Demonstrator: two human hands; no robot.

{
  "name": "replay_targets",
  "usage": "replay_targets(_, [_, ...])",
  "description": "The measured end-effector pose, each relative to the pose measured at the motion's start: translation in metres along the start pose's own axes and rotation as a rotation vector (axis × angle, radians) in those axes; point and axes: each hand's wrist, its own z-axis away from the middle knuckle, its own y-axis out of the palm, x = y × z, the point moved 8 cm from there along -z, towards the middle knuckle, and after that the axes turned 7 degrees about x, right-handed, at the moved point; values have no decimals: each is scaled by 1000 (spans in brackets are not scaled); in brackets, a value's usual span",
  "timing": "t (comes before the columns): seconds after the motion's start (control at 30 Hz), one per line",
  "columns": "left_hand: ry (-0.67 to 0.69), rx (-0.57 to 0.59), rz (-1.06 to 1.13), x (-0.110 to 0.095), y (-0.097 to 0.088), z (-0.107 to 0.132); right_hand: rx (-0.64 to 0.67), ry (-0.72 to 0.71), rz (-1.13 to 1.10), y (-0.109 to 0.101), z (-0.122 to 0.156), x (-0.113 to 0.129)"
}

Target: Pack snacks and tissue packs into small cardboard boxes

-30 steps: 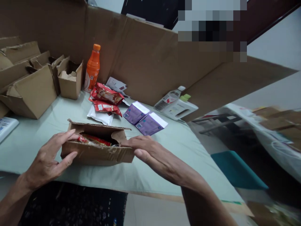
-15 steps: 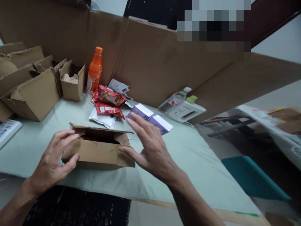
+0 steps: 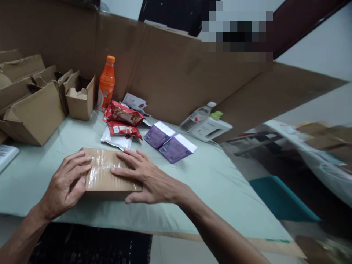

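A small cardboard box [image 3: 103, 178] stands near the front edge of the cloth-covered table, its lid down and shiny clear tape across the top. My left hand [image 3: 66, 181] grips its left end, fingertips on the lid and the thumb at the front corner. Flat across the right part of the lid lies my right hand [image 3: 144, 178], with its fingers spread and the thumb toward the front edge. What is inside the box is hidden.
Behind the box lie red snack packets [image 3: 125, 119] and a white pouch [image 3: 117, 139], with purple boxes [image 3: 176, 149] to their right. An orange bottle [image 3: 106, 84], open cardboard boxes [image 3: 41, 113], a clear bottle [image 3: 195, 118] and a white jug [image 3: 211, 128] stand along the cardboard wall [image 3: 176, 73].
The box's lid has come down over its opening. My right hand has moved left and down from beside the box onto the lid. My left hand stays at the left end.
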Motion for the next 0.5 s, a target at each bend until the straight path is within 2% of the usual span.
replay_targets(0.13, [-6, -7, -7, 6, 1, 5, 46, -19, 17, -2, -13, -5])
replay_targets(0.33, [-42, -9, -12, 10, 0, 5, 111, -9, 53, -16, -11, 2])
replay_targets(0.43, [-119, 6, 33, 8, 3, 6, 91, 20, 45, -18, 11, 13])
replay_targets(0.5, [-160, 7, 65, 7, 8, 6, 68, 86, 7, -13, 45, 15])
